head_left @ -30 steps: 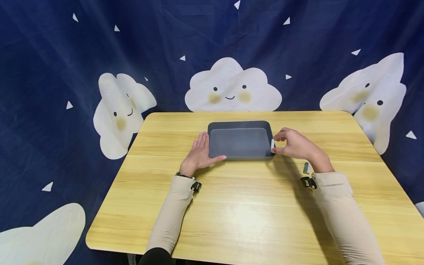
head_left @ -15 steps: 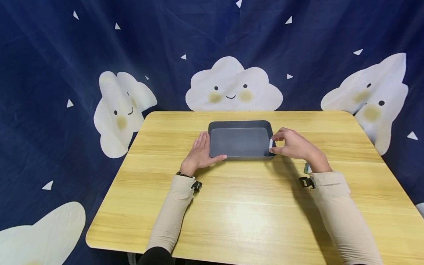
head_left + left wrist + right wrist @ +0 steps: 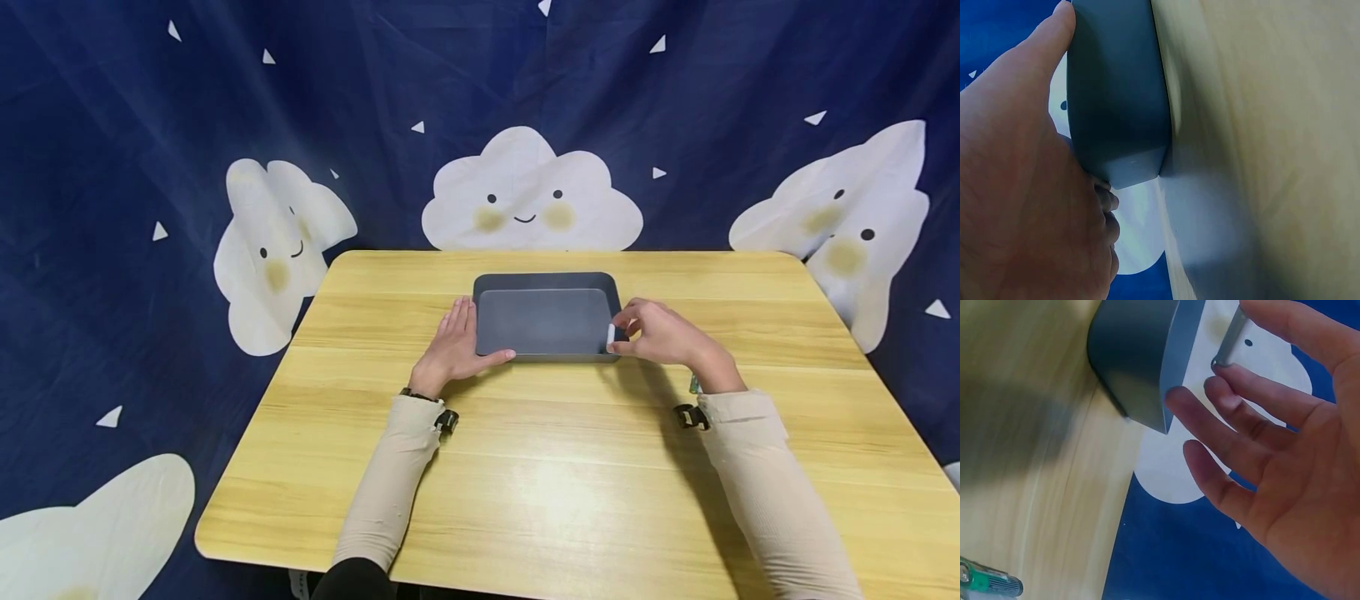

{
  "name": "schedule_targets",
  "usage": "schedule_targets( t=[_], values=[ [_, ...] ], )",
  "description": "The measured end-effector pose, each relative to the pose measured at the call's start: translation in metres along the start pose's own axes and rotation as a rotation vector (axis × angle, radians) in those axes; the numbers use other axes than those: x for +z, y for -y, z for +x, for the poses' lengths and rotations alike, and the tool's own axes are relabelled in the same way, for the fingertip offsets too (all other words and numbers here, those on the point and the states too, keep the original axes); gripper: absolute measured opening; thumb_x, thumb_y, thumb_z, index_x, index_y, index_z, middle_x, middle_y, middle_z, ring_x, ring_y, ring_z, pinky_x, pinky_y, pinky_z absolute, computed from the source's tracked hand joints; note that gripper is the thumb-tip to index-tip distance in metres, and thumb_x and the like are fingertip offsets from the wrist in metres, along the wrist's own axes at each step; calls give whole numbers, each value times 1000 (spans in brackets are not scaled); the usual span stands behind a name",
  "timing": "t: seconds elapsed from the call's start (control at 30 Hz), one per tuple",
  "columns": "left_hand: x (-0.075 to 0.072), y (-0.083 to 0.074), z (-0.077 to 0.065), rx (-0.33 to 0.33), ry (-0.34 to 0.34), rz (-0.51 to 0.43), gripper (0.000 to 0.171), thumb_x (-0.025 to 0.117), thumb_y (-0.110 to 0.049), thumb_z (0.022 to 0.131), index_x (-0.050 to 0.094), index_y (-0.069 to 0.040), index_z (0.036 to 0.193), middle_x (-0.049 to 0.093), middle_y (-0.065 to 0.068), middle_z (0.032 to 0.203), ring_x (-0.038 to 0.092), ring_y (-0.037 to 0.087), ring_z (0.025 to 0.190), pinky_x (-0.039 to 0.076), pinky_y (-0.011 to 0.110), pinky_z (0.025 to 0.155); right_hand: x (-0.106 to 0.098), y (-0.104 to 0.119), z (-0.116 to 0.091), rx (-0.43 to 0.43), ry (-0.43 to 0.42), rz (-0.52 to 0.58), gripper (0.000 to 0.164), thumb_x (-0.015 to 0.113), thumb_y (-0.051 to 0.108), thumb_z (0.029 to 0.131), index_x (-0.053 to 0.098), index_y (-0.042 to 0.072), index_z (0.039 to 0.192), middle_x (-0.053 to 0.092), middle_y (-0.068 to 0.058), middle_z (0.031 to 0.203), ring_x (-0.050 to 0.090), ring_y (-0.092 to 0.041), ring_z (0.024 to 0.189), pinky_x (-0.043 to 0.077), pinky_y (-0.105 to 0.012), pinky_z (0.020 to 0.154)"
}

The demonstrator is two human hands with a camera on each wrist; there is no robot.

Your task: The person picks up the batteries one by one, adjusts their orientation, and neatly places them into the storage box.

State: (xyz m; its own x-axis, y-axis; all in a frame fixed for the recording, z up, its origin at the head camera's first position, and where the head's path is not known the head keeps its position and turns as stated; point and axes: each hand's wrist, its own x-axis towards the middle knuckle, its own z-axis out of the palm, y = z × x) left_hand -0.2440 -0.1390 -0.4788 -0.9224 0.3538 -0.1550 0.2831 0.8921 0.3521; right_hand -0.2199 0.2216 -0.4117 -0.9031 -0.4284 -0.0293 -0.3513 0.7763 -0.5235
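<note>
A shallow dark grey tray (image 3: 546, 282) sits on the wooden table (image 3: 570, 483), a little beyond its middle. My left hand (image 3: 457, 343) rests flat against the tray's left wall, with the thumb lying along the front wall. The left wrist view shows that hand (image 3: 1029, 181) pressed to the tray's corner (image 3: 1119, 100). At the tray's right front corner my right hand (image 3: 628, 330) pinches a small pale cylinder (image 3: 611, 334) between thumb and fingers. In the right wrist view the cylinder (image 3: 1230, 336) stands nearly upright in the hand (image 3: 1254, 394), just above the tray's corner (image 3: 1138, 359).
A green battery (image 3: 693, 384) lies on the table behind my right wrist, also visible as the battery (image 3: 991, 582) in the right wrist view. A dark blue curtain (image 3: 112, 125) printed with white clouds hangs behind the table and at both its sides.
My right hand has drifted slightly left and down with the cylinder, closer to the tray's right front corner. The left hand and the tray have stayed put.
</note>
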Motion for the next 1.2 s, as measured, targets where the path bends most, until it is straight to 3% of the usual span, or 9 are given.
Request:
schedule_targets(
  t=[0.2, 0.37, 0.53, 0.67, 0.77, 0.97, 1.2],
  values=[
    [-1, -2, -2, 0, -15, 12, 125, 51, -82, 88, 0, 3, 164, -7, 19, 175, -6, 30, 164, 4, 45, 135, 2, 0, -3, 21, 33, 27, 43, 83, 23, 87, 73, -4, 118, 68, -20, 118, 74, -37, 105, 59, -53, 94],
    [0, -2, -1, -4, -10, 5, 124, 50, -82, 89, 0, 3, 165, -7, 18, 175, -6, 31, 164, 4, 46, 135, 7, 0, -2, 15, 98, 61, 42, 83, 24, 87, 73, -3, 118, 67, -17, 121, 76, -27, 99, 61, -44, 87],
    [1, -4, -1, 9, 3, 6, 126, 51, -83, 88, -1, 1, 165, -8, 17, 175, -8, 29, 164, 2, 44, 135, 9, 0, -2, -16, 96, -3, 38, 85, 25, 85, 76, 1, 114, 69, -13, 111, 71, -17, 89, 58, -36, 79],
    [2, -8, -2, 26, 3, 18, 126, 50, -84, 87, -1, 2, 165, -7, 18, 175, -7, 29, 164, 2, 45, 135, 8, 1, -3, -30, 99, -28, 35, 85, 26, 85, 78, 3, 110, 69, -13, 104, 62, -17, 79, 52, -33, 73],
    [2, -11, -3, 24, -3, 32, 126, 50, -84, 87, 0, 2, 165, -5, 18, 175, -6, 29, 164, 4, 44, 135, 7, 2, -6, -32, 105, -26, 36, 84, 27, 85, 78, 2, 110, 69, -13, 104, 63, -18, 78, 53, -34, 73],
    [4, -13, -4, 27, -6, 44, 127, 51, -84, 87, 0, 2, 165, -4, 19, 175, -5, 30, 164, 3, 44, 135, 8, 6, -2, -47, 43, 28, 38, 84, 23, 86, 75, -2, 113, 66, -14, 104, 64, -15, 79, 54, -32, 75],
    [5, -13, -3, 26, 0, 42, 127, 49, -86, 86, 0, 2, 165, -5, 18, 175, -6, 29, 164, 4, 44, 135, 10, 18, 16, -72, -53, 22, 40, 83, 29, 87, 75, 2, 115, 66, -11, 113, 69, -27, 99, 57, -43, 84]
  ],
)
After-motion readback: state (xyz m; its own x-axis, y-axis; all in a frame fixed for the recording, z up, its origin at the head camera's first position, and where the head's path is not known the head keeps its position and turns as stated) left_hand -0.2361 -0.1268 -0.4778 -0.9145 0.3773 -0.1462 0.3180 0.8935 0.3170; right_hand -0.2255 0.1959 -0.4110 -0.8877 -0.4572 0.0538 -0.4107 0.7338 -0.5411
